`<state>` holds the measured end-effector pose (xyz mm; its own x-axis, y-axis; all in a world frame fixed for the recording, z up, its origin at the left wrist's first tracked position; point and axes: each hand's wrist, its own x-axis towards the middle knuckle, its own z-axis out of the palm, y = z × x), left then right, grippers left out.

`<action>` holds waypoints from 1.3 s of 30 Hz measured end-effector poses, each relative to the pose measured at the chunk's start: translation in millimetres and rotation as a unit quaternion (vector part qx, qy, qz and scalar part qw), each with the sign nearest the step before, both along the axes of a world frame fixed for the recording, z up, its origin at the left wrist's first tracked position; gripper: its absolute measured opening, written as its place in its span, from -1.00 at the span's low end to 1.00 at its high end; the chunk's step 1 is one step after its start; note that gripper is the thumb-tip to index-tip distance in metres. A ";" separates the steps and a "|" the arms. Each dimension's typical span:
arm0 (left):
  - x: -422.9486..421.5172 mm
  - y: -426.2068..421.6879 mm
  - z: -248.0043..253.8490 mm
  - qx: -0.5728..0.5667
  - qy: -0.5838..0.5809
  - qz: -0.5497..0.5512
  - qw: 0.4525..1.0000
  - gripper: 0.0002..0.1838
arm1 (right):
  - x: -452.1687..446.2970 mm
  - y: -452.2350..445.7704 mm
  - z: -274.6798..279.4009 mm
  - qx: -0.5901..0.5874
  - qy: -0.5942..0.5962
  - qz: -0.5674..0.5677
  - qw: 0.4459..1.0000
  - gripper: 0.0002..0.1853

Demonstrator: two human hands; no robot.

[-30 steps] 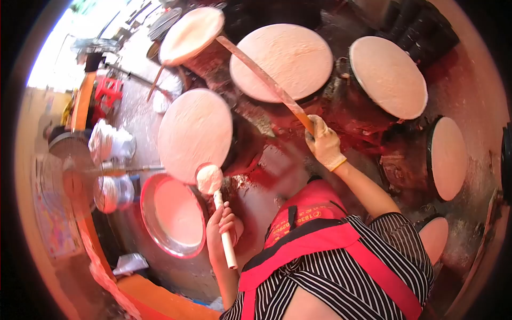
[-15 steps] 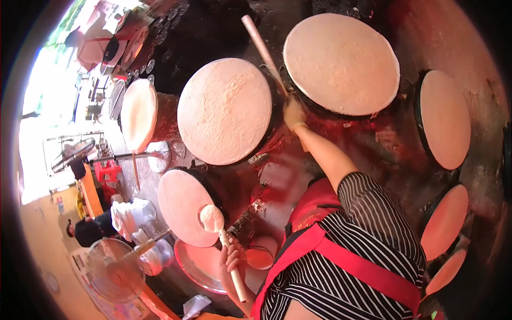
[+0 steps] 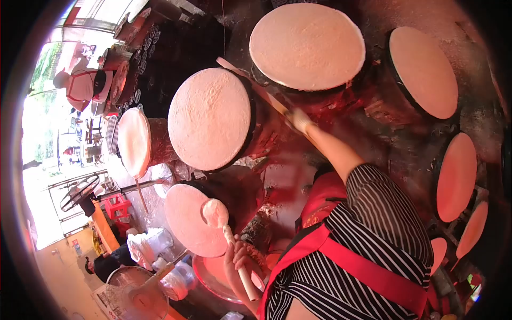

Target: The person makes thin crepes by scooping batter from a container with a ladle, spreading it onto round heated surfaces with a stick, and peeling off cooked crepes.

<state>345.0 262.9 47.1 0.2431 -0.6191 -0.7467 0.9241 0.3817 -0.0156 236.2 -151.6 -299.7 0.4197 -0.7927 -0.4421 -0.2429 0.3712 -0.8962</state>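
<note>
My left hand [image 3: 242, 257] is closed around the pale handle of a ladle [image 3: 215, 213]. The ladle's round bowl, coated in batter, is over a batter-covered griddle [image 3: 188, 220]; contact cannot be made out. Farther forward, my right hand [image 3: 300, 119] grips a long flat wooden stick [image 3: 272, 101]. That stick slants up and left, passing between a round griddle [image 3: 210, 120] and a larger griddle [image 3: 306, 45], both spread with pale batter. Beside my left hand sits a wide basin [image 3: 205, 277], partly hidden by my forearm.
More round griddles, one upper right [image 3: 424, 72] and one at right [image 3: 457, 177], ring me. At left is another batter-topped disc [image 3: 134, 143]. A fan [image 3: 136, 298] stands lower left. One person [image 3: 85, 85] is at upper left, another [image 3: 112, 264] lower left. A red stool [image 3: 116, 207] stands beyond.
The view has shifted, so the far griddles sit higher and farther left. My right hand has drawn back slightly, and its stick now slants more to the left. The ladle stays over the same griddle.
</note>
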 end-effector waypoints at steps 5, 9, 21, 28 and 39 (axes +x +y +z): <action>9.4 28.3 -20.0 -0.072 -0.033 -0.082 0.993 -0.67 | -212.9 149.5 -2.5 0.207 0.121 0.067 0.968 -0.45; 7.6 25.1 -35.8 -0.108 -0.014 -0.110 0.988 -0.69 | -376.2 286.5 67.9 0.086 0.312 -0.063 0.944 -0.66; -39.1 -55.2 -52.9 -0.104 0.000 -0.155 0.982 -0.77 | -311.8 54.2 190.7 -0.227 0.268 -0.112 0.930 -0.68; -82.9 -142.6 -36.4 -0.108 -0.017 -0.038 0.993 -0.78 | -187.2 -168.0 215.6 -0.429 0.246 0.070 0.867 -0.69; -111.8 -189.4 -5.1 -0.032 -0.050 0.058 0.997 -0.82 | -14.1 -124.5 217.6 -0.462 0.283 0.321 0.777 -0.45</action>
<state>233.2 73.5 42.0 0.3875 -0.6287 -0.6743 0.8720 0.4872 0.0468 222.1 -276.1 -82.0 0.8054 -0.5891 -0.0662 -0.5640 -0.7272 -0.3913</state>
